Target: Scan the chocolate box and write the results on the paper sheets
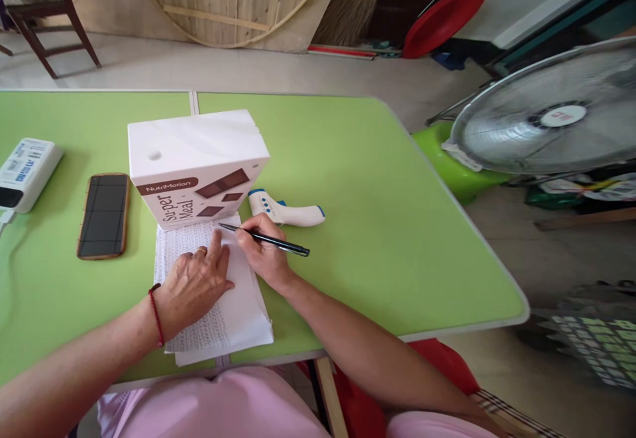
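Observation:
My right hand (262,252) grips a black pen (271,241), its tip touching the top of a stack of white paper sheets (238,312) on the green table (387,226). My left hand (193,285) lies flat on the sheets, fingers spread, holding them down; a red string circles that wrist. Directly behind the sheets stands a white "NutriMotion Super Meal" box (196,166). A white and blue infrared thermometer (285,211) lies just right of the box, beyond my right hand.
A smartphone (103,215) in a brown case lies left of the box, and a white power bank (24,173) with a cable sits at the far left. A standing fan (551,116) is off the table's right edge. A wooden chair (44,14) stands on the floor far left.

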{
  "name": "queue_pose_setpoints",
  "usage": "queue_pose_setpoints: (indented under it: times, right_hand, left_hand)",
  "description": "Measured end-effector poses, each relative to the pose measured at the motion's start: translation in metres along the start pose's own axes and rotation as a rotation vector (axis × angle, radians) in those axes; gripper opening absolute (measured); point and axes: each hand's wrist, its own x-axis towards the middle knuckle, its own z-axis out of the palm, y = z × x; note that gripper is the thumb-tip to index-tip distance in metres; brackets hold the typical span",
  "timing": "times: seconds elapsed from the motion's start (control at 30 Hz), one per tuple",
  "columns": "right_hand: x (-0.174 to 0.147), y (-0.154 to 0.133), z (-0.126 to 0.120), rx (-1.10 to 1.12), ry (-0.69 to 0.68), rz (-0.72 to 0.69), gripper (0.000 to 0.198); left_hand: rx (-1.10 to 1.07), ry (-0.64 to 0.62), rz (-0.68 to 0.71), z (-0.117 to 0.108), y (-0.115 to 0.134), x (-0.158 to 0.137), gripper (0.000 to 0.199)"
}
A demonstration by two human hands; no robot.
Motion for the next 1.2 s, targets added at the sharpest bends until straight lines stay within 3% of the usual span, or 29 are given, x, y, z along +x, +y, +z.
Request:
queue_pose_setpoints:
  times: [0.6, 0.7, 0.83, 0.9, 1.0, 1.07, 1.2]
  right_hand:
    - [-0.001, 0.000, -0.001, -0.041, -0.011, -0.035, 0.010]
    - [-0.006, -0.006, -0.006, -0.066, -0.077, -0.126, 0.004]
    - [-0.011, -0.012, -0.012, -0.031, -0.276, -0.417, 0.020]
    - [-0.012, -0.011, -0.012, -0.023, -0.348, -0.496, 0.021]
    - [-0.013, -0.009, -0.012, -0.095, -0.385, -0.558, 0.022]
    - [-0.015, -0.008, -0.011, -0.158, -0.418, -0.607, 0.024]
    - [-0.017, -0.007, -0.009, -0.248, -0.473, -0.661, 0.021]
  left_hand:
    - [0.000, -0.015, 0.008, 0.000, -0.002, -0.001, 0.046]
    - [-0.029, -0.041, 0.010, 0.001, -0.001, 0.001, 0.048]
    - [-0.101, -0.081, 0.004, 0.000, 0.001, 0.000, 0.054]
    - [-0.158, -0.129, 0.015, -0.004, -0.001, -0.008, 0.055]
    - [-0.283, -0.162, 0.074, -0.013, -0.017, -0.034, 0.050]
    - [-0.402, -0.172, 0.118, -0.018, -0.038, -0.056, 0.029]
    - [-0.355, 0.026, -0.289, -0.023, -0.102, -0.081, 0.032]
